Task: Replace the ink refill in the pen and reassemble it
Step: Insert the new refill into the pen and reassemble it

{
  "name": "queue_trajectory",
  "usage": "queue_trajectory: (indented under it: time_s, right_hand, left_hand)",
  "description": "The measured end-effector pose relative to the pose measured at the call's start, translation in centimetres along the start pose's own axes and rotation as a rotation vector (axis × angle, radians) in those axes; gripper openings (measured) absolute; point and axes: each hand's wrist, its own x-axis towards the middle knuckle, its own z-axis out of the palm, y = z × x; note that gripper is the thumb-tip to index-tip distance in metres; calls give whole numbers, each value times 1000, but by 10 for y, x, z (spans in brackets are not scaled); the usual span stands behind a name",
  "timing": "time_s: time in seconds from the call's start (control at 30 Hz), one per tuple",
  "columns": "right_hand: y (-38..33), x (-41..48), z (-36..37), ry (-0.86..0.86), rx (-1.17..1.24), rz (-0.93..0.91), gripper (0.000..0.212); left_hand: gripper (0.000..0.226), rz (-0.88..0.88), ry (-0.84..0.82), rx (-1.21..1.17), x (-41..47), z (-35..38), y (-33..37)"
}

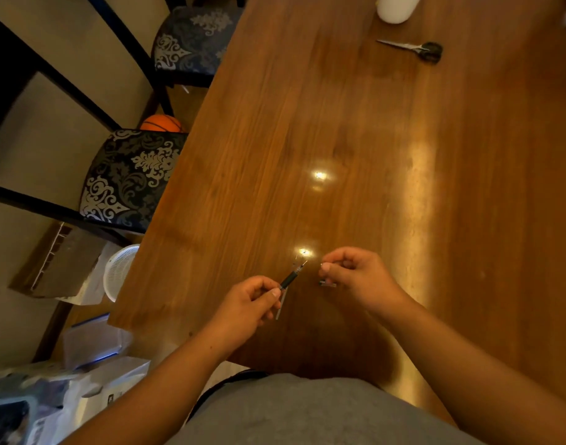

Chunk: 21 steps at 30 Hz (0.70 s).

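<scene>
Near edge of table: table (355, 130) wooden, glossy; work held just above it
Far end: scissors (415, 49) and a white container (397, 8), well apart from the work
Left hand (246, 311): closed on the pen (289, 279) at its lower barrel; tip and refill point up and away
Right hand (355, 276): fingers pinched together; what they hold is too small to tell
Small part (327, 284): lies on the table beneath the right hand
Handling: judged light, thin, slippery; refill bends easily; grip the dark barrel, not the tip

Both forearms forward, left hand (248, 305) and right hand (355, 273) in pinched grip.
</scene>
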Motion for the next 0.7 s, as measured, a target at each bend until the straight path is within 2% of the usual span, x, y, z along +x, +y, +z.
queue_trajectory:
  time_s: [0.33, 0.7]
  right_hand:
    - [-12, -53, -57, 81, 66, -85, 14]
    - [12, -90, -114, 158, -65, -112, 20]
  left_hand:
    - [19, 85, -154, 83, 11, 62, 32]
    - [9, 196, -221, 193, 6, 125, 61]
